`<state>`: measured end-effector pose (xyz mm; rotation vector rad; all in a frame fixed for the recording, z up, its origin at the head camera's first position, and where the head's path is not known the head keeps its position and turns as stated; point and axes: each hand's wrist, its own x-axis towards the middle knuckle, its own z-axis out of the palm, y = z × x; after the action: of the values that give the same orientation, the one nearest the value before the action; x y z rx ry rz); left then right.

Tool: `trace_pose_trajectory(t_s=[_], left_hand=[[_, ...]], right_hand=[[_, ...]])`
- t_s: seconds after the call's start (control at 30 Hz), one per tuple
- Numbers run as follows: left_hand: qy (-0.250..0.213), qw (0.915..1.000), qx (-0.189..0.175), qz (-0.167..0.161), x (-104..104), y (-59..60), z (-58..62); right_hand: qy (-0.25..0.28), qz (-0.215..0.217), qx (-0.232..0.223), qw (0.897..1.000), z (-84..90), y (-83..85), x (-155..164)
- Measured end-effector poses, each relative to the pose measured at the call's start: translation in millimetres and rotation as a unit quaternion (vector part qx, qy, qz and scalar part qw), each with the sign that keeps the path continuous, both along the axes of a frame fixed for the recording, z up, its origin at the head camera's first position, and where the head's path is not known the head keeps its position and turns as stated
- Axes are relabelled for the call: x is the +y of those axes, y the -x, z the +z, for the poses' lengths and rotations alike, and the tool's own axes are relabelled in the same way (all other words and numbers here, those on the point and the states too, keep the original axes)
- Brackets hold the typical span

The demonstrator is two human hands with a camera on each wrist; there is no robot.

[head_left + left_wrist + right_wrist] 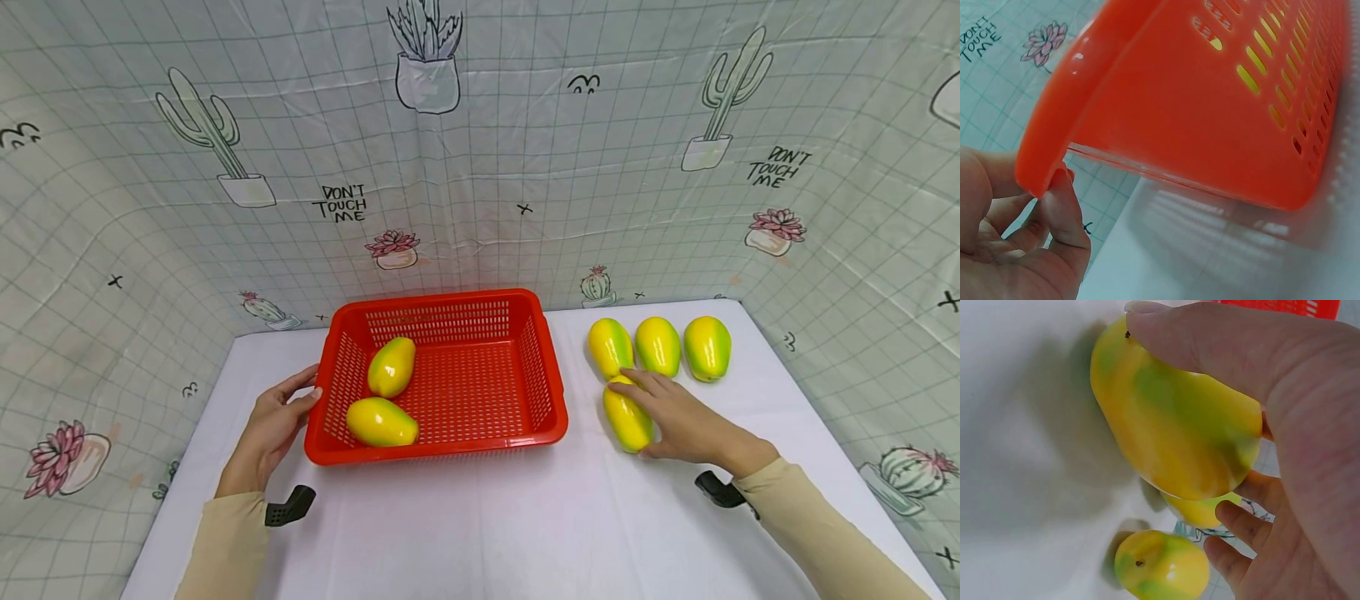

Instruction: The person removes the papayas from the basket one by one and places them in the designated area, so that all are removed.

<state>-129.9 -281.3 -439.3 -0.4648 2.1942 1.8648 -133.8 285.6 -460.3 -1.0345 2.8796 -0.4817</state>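
Note:
My left hand [272,425] pinches the left rim of a red plastic basket [480,447] between thumb and fingers, as the left wrist view shows at the rim [1054,125]. Inside the basket, on its left side, lie two yellow mangoes, one at the back [392,367] and one at the front [381,422]. To the right of the basket, my right hand [693,427] grips another mango [626,417], thumb at its near end and fingers at the far end. In the right wrist view that mango [1172,425] is yellow with green patches.
Three more mangoes stand in a row behind my right hand: left [609,346], middle [658,346] and right [707,348]. A white cloth [465,533] covers the table. Curtains [480,167] with a grid and cactus print enclose it at the back and sides.

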Motion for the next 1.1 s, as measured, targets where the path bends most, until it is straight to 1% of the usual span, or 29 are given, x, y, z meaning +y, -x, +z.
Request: trace_pose_trajectory(t_s=[0.3, 0.53, 0.7, 0.9, 1.1], left_hand=[[-0.004, 1.0, -0.002, 0.0, -0.7, -0.6, 0.9], [-0.004, 1.0, -0.005, 0.003, -0.5, 1.2, 1.5], [0.0, 1.0, -0.005, 0.005, 0.2, 1.9, 2.5], [-0.002, 0.9999, -0.01, 0.007, 0.8, 2.4, 3.1], [-0.002, 0.9999, -0.014, 0.006, -0.7, 1.4, 2.4]], right_hand=[[-0.004, -0.001, -0.005, 1.0, -0.1, -0.4, 1.3], [-0.01, 0.013, 0.008, 1.0, 2.9, 0.1, 0.5], [-0.014, 0.013, 0.007, 1.0, 5.8, 1.3, -2.0], [-0.014, 0.009, 0.0, 1.0, 18.1, 2.3, -8.5], [-0.007, 0.03, 0.032, 0.999, 37.7, 7.2, -17.7]])
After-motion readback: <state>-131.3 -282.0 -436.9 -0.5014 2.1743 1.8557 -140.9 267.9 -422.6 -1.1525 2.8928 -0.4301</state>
